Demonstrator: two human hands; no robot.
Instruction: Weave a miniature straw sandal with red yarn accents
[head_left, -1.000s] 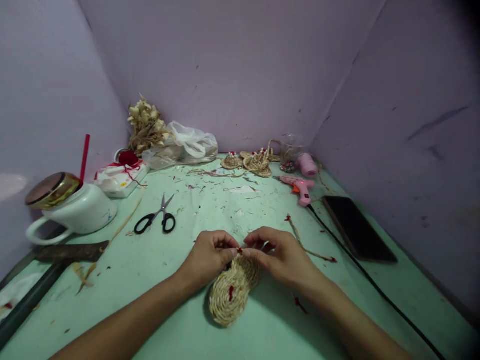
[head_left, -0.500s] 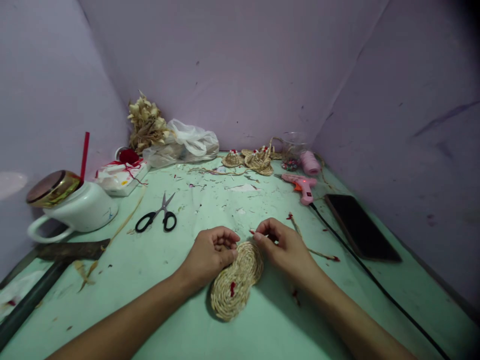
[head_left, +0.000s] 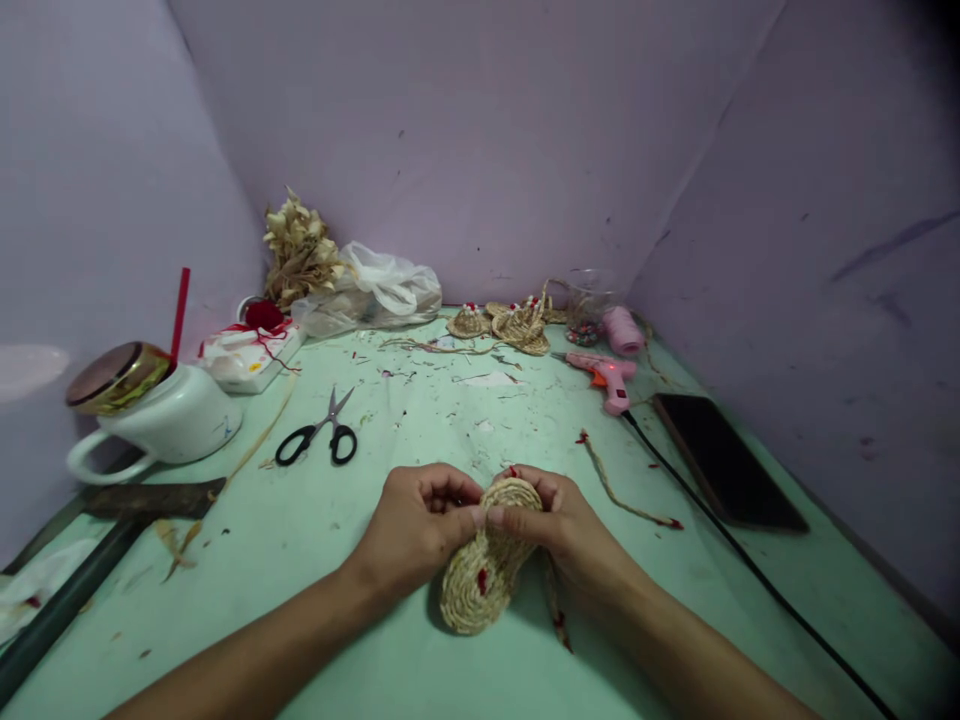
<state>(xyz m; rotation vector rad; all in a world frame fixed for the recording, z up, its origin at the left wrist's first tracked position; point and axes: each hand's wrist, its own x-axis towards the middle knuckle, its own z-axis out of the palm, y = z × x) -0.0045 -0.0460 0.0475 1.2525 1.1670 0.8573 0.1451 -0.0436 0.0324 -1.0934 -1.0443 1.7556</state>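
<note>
A small coiled straw sole point(head_left: 487, 572) with a red mark on it lies on the green table point(head_left: 315, 560) in front of me. My left hand point(head_left: 420, 525) and my right hand point(head_left: 559, 520) both pinch its far end, thumbs meeting over the straw. A short red bit shows at the top edge between the fingers. A loose straw cord with red tips point(head_left: 622, 495) lies just right of my right hand.
Black-handled scissors point(head_left: 319, 440) lie to the left, a white mug with a gold lid point(head_left: 150, 410) farther left. A pink glue gun point(head_left: 604, 372) with its black cable point(head_left: 750, 575), a dark phone point(head_left: 724, 460), finished straw pieces point(head_left: 510, 325) and a plastic bag point(head_left: 375, 290) sit at the back.
Both hands parted from the sole half a second ago, then closed on its far end again; the sole is lifted slightly at that end.
</note>
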